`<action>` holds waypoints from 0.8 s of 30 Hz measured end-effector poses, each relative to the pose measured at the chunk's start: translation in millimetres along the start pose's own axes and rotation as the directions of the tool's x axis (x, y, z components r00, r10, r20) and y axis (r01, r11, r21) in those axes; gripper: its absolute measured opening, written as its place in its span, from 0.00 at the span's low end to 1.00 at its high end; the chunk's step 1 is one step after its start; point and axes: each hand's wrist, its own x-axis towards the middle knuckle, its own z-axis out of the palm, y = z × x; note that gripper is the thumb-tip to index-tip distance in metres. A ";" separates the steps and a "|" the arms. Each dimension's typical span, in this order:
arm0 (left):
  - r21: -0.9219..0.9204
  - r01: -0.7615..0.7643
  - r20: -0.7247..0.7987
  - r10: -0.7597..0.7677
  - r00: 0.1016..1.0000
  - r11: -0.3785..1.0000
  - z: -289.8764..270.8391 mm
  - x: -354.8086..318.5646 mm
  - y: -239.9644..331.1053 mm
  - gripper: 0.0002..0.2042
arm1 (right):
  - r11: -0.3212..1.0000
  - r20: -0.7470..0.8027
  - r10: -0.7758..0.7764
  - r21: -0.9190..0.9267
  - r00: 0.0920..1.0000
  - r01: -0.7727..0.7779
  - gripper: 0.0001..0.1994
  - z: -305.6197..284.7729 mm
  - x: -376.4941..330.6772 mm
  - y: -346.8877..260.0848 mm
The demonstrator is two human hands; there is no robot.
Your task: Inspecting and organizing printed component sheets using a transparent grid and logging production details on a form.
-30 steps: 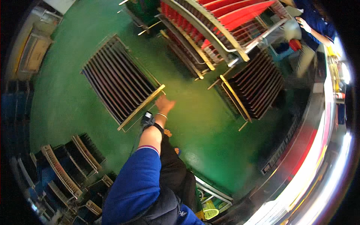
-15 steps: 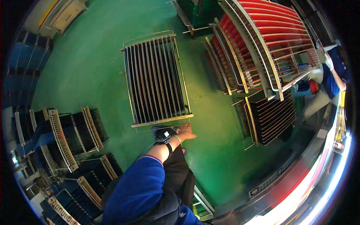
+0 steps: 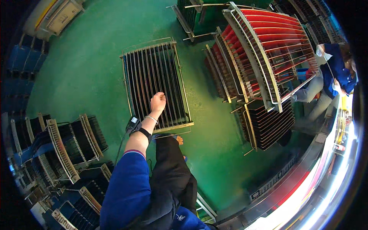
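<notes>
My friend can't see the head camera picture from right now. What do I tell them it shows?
A person's bare, curled left hand is over a barred metal rack on a green floor; whether it touches is unclear. A rack of red sheets and a co-worker in blue are at right, more racks at lower left.

I see a glossy green floor (image 3: 96,57), a bright light strip (image 3: 341,180) curving down the right, a beige box (image 3: 64,17) upper left.

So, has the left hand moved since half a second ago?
Yes: the left hand moved forward and leftward against the floor rack, from by its near right corner to over its slats.
</notes>
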 end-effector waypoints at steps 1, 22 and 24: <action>-0.043 -0.031 0.057 0.033 0.998 0.999 11.1 0.3 10.3 0.07 | 1.000 -0.013 0.017 -0.007 1.000 -0.017 0.28 1.1 -5.1 -1.8; 0.403 -0.377 0.209 0.317 0.925 0.834 80.5 44.9 60.8 0.10 | 0.991 0.010 0.135 0.003 0.991 -0.135 0.32 29.2 -15.8 -1.9; 0.452 -0.372 0.199 0.315 0.928 0.810 81.6 39.3 74.0 0.11 | 0.989 0.012 0.146 0.011 0.989 -0.146 0.32 32.8 -16.3 -2.7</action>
